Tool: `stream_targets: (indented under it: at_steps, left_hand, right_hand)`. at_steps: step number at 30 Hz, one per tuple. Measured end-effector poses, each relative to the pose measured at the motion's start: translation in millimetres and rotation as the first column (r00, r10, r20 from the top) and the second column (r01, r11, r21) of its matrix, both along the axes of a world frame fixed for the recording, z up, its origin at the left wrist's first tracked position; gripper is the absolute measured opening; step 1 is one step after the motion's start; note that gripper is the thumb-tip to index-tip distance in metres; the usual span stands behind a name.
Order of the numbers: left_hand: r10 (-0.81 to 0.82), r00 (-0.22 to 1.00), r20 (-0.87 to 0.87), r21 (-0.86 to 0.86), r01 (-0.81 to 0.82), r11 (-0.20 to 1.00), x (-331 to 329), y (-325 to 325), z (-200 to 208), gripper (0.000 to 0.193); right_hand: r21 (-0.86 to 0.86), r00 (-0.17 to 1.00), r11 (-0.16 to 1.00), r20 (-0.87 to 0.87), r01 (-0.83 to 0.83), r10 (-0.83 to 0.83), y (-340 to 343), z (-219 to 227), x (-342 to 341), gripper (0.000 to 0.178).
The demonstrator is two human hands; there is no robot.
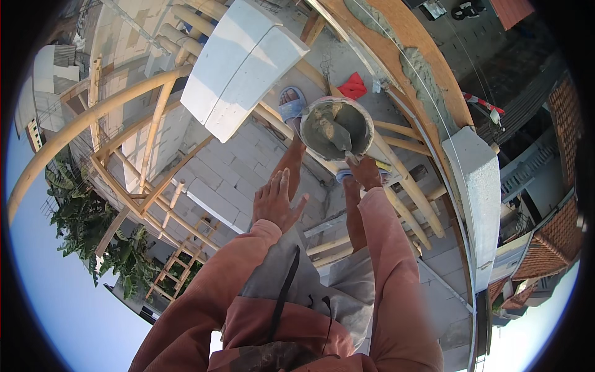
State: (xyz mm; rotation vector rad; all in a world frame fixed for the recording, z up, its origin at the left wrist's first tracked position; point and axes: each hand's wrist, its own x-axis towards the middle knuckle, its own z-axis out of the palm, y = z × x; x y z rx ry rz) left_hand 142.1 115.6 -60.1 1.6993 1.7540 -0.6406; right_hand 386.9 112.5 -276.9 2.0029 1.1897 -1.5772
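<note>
Centrally in the frame, the left hand [277, 201] is seen spread open, fingers extended and slightly apart, with nothing held in it; it is poised above the grey block wall [229, 177] and close beside the person's bare left leg. Just right of centre, the right hand [365, 172] is closed around the handle of a trowel [334, 133], whose blade is sunk into wet grey mortar. The mortar is carried in a round bucket [338, 127], found at upper centre of the frame, just beside a foot in a light blue sandal [290, 102]. A large white block [238, 71] is set tilted at upper centre-left, resting on bamboo scaffold poles [93, 115]. Another white block [477, 198] is laid on the wall top at the right edge. A red cloth [353, 87] is seen lying beyond the bucket. Salmon-pink sleeves enter from the lower edge.
</note>
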Motion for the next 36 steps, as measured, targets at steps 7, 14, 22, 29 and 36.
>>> stream_targets:
  at_steps: [7,14,22,29,36]
  left_hand:
    - [-0.034,0.998,0.051,0.029,0.032,0.999,17.1,-0.4,-3.1,0.082]
    - [-0.019,1.0,0.0,-0.034,0.019,0.999,6.6,-0.5,0.6,0.084]
    - [-0.024,0.999,0.022,-0.003,0.024,1.0,8.2,-3.8,-4.2,0.085]
    - [-0.015,1.0,-0.003,-0.032,0.015,0.999,6.7,1.6,1.8,0.086]
    - [-0.011,1.0,0.012,-0.06,0.012,0.998,10.6,4.0,1.7,0.087]
  right_hand:
    - [0.04,0.995,0.997,-0.081,0.069,-0.065,-18.4,-48.7,31.1,0.07]
    - [-0.181,0.886,0.932,-0.296,0.313,-0.356,-22.8,6.7,63.2,0.058]
    - [-0.337,0.867,0.908,-0.34,0.25,-0.365,-28.6,61.4,102.6,0.08]
    - [-0.047,0.649,0.818,-0.583,0.573,-0.488,16.2,158.3,110.4,0.052]
    - [0.83,0.956,0.519,-0.056,0.204,-0.287,100.3,185.7,91.0,0.051]
